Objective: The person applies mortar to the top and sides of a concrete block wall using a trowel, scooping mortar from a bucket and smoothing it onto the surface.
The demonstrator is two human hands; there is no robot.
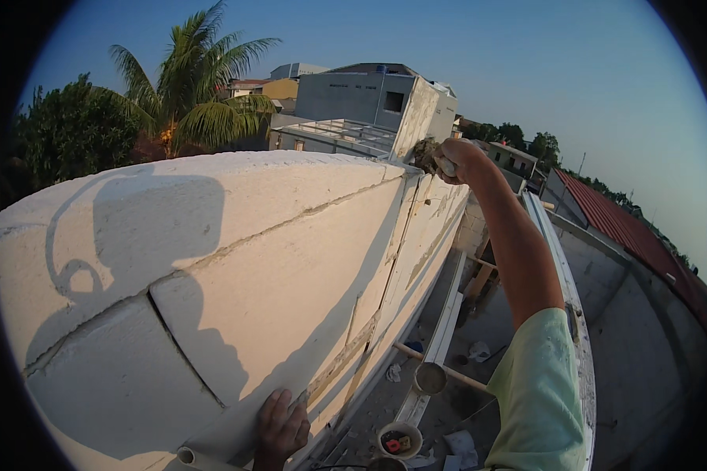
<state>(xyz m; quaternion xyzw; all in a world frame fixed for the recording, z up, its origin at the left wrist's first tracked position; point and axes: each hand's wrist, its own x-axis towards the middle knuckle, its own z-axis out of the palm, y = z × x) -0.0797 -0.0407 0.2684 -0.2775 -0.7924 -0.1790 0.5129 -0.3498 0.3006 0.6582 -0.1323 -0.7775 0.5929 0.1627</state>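
Observation:
My right hand (462, 162) reaches far forward along the wall, its fingers closed round the pale handle of what looks like a trowel. A rough grey-brown lump of mortar (425, 155) sits just left of that fist, at the far end of the pale block wall (291, 259), and hides the tool's blade. Near the lower edge, my left hand (282, 428) has its fingers curled over a light grey plastic pipe (212, 441), close against the wall. The pipe's round open end points left; its other end I cannot make out.
Below, right of the wall, hang a bucket (401, 441) with a red thing inside and a round container (430, 378). A long metal channel (448, 318) and a wooden pole (467, 378) span the drop. A long pale beam (562, 275) runs beside my right arm.

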